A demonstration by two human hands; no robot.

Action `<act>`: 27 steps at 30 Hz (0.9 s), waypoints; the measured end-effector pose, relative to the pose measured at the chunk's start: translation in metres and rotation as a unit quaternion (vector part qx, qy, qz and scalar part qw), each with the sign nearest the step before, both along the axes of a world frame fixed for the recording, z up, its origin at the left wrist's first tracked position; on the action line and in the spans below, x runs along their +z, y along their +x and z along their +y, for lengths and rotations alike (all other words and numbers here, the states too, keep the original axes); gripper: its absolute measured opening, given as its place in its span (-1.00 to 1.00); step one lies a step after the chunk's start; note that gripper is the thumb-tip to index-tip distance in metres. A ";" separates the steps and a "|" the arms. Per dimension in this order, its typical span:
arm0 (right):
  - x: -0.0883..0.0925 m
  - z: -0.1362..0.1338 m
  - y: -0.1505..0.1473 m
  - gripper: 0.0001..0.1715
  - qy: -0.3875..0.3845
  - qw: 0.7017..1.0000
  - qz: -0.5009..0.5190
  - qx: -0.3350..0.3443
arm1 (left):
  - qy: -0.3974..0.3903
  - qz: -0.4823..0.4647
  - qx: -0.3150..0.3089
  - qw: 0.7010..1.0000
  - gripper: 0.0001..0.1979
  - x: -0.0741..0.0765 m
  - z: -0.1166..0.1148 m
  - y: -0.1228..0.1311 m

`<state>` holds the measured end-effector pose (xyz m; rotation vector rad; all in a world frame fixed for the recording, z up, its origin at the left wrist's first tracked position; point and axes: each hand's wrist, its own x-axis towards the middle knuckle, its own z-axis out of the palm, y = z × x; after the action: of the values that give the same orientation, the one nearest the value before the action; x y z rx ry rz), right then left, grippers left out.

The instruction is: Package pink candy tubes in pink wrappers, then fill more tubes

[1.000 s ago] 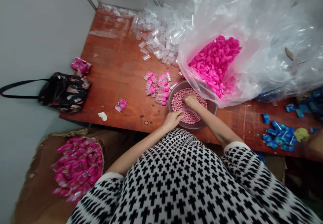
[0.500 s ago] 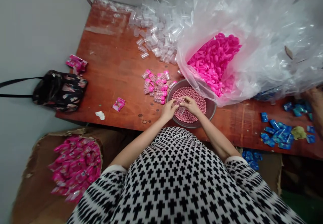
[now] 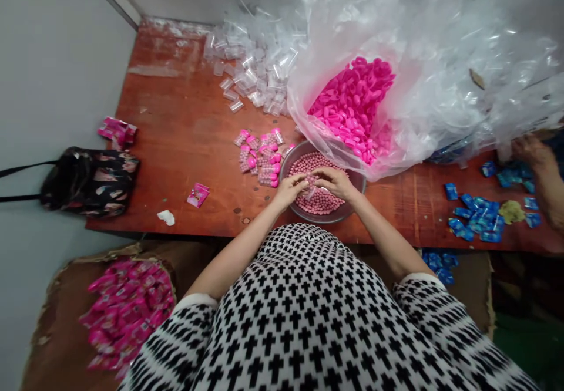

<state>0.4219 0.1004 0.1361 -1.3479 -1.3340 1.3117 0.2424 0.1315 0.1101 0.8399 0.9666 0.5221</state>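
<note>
Over a grey bowl point(image 3: 359, 194) of small pink balls point(image 3: 324, 202), my two hands meet. My left hand point(image 3: 291, 191) is closed on a small clear plastic container point(image 3: 311, 188). From the other side, my right hand point(image 3: 335, 183) has curled fingers on the same container; its fingertips are partly hidden. Just left of the bowl lie several filled containers with pink caps point(image 3: 268, 159). Behind the bowl, a big clear plastic bag point(image 3: 304, 94) opens toward me, full of loose pink caps point(image 3: 355, 106), and its lip overhangs the bowl's rim.
Empty clear containers point(image 3: 259, 68) are heaped at the back. On the left are a pink packet point(image 3: 198, 195), a white scrap point(image 3: 166, 217) and a black flowered bag point(image 3: 110, 177). Below, a cardboard box point(image 3: 57, 303) holds pink packets. At right, another person's hand point(image 3: 535, 153) is near blue packets point(image 3: 480, 218).
The view has shifted, so the table things sit further left. My hands stay together over the bowl with the container. The other person's hand shows more at the right.
</note>
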 end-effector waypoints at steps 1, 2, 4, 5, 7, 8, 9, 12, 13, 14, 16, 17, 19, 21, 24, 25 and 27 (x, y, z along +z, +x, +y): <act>0.000 -0.001 0.000 -0.75 -0.001 1.000 0.001 -0.001 | 0.015 0.009 -0.011 1.000 -0.63 -0.002 0.001 0.000; 0.000 -0.001 0.000 -0.77 -0.001 1.000 -0.002 0.004 | 0.038 0.022 -0.022 0.999 -0.62 -0.004 0.002 0.000; 0.000 -0.004 0.001 -0.77 0.004 0.999 -0.024 0.035 | 0.097 0.050 -0.040 0.993 -0.64 -0.006 0.005 -0.001; 0.000 -0.005 0.002 -0.74 0.008 0.998 -0.038 0.053 | 0.122 0.059 -0.048 0.990 -0.65 -0.007 0.006 -0.001; 0.000 -0.007 0.004 -0.64 0.011 0.996 -0.054 0.071 | 0.145 0.057 -0.060 0.986 -0.65 -0.006 0.010 -0.002; -0.001 -0.008 0.005 -0.58 0.011 0.996 -0.052 0.067 | 0.143 0.048 -0.067 0.986 -0.64 -0.005 0.013 -0.002; -0.002 -0.009 0.006 -0.54 0.009 0.997 -0.048 0.060 | 0.135 0.039 -0.077 0.987 -0.63 -0.004 0.015 -0.001; -0.004 -0.008 0.005 -0.51 0.007 0.998 -0.040 0.042 | 0.091 0.022 -0.108 0.990 -0.57 -0.001 0.023 -0.001; -0.005 -0.006 0.005 -0.53 0.008 0.998 -0.040 0.041 | 0.074 0.016 -0.113 0.991 -0.54 -0.001 0.025 0.000; -0.005 -0.004 0.005 -0.55 0.010 0.998 -0.042 0.042 | 0.057 0.010 -0.115 0.992 -0.52 -0.001 0.027 0.000; -0.004 -0.001 0.007 -0.59 0.015 0.997 -0.054 0.047 | 0.043 0.004 -0.115 0.992 -0.51 -0.002 0.031 0.001; -0.003 0.001 0.008 -0.61 0.016 0.996 -0.063 0.054 | 0.052 0.007 -0.119 0.992 -0.53 -0.004 0.032 0.001; -0.002 0.004 0.012 -0.62 0.011 0.994 -0.082 0.071 | 0.096 0.021 -0.133 0.986 -0.61 -0.006 0.034 0.002; -0.002 0.005 0.015 -0.66 0.000 0.992 -0.092 0.081 | 0.142 0.033 -0.151 0.978 -0.68 -0.008 0.035 0.004; -0.009 0.000 0.017 -0.70 -0.017 0.995 -0.072 0.066 | 0.168 0.033 -0.182 0.968 -0.68 -0.011 0.035 0.006; -0.013 -0.004 0.017 -0.72 -0.021 0.997 -0.058 0.051 | 0.172 0.036 -0.190 0.966 -0.68 -0.013 0.036 0.007; -0.022 -0.013 0.015 -0.77 -0.034 0.999 -0.024 0.013 | 0.191 0.057 -0.195 0.960 -0.68 -0.016 0.037 0.008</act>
<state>0.4373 0.0877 0.1143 -1.4209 -1.3553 1.3600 0.2507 0.1687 0.0943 1.3867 0.7846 0.3228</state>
